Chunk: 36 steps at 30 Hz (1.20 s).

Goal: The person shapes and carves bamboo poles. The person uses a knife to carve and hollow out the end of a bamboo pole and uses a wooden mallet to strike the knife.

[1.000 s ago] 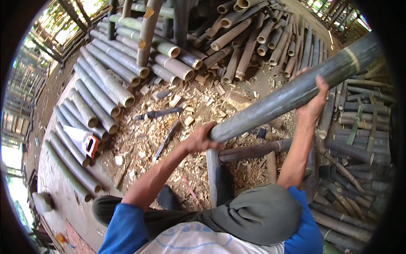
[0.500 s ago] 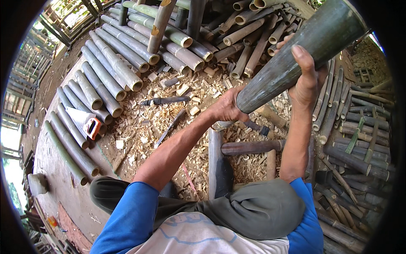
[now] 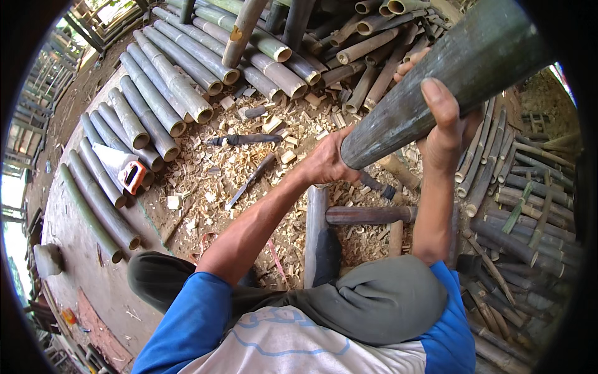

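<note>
A thick, dark green bamboo tube [image 3: 473, 56] slants up toward the far right, held in both hands. My left hand [image 3: 327, 156] is closed on its lower, near end, the fingers partly hidden behind it. My right hand [image 3: 443, 118] grips it farther up from beneath, thumb along the near side and fingertips showing over the far side. Below the tube stands a bamboo frame [image 3: 370, 215] between my legs. On the ground left of it lie a knife [image 3: 250, 182] and a tool with a dark wrapped handle [image 3: 244, 139].
Wood shavings [image 3: 205, 187] cover the ground ahead. Cut bamboo lengths [image 3: 159, 118] lie in a row at the left, with an orange-handled saw [image 3: 132, 177] resting on them. More bamboo [image 3: 367, 47] is piled at the back, and stacked poles [image 3: 523, 237] fill the right side.
The bamboo tube's far end has risen closer to my view and looks larger. Both hands keep their hold. The whole scene has shifted slightly as my head moved.
</note>
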Motion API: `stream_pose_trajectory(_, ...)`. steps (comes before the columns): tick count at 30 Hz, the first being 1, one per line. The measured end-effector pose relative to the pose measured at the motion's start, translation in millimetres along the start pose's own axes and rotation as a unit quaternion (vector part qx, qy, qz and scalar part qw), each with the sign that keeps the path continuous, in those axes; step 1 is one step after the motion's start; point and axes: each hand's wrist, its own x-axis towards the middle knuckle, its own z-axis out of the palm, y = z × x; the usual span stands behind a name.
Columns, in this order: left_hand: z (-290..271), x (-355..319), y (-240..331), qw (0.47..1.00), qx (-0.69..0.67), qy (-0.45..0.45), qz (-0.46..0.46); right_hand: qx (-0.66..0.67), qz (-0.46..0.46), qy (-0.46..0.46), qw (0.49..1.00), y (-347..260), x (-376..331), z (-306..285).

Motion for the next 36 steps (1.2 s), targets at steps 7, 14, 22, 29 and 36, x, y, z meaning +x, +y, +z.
stream_pose_trajectory(7,-16,21,76,0.965,0.096,0.004,0.244,-0.085,-0.008,0.013,0.996,-34,-5,-16)
stream_pose_trajectory(14,18,28,157,0.974,0.059,-0.032,0.215,-0.148,-0.067,0.012,0.987,-94,22,-39)
stream_pose_trajectory(22,43,7,146,0.960,0.092,0.102,0.245,-0.207,0.000,0.024,0.978,-85,-39,-42)
stream_pose_trajectory(29,61,18,138,0.947,0.080,0.193,0.244,-0.250,0.039,0.026,0.967,-68,-36,-40)
stream_pose_trajectory(36,48,32,125,0.964,0.095,0.118,0.220,-0.284,0.058,0.022,0.957,-63,-25,-42)
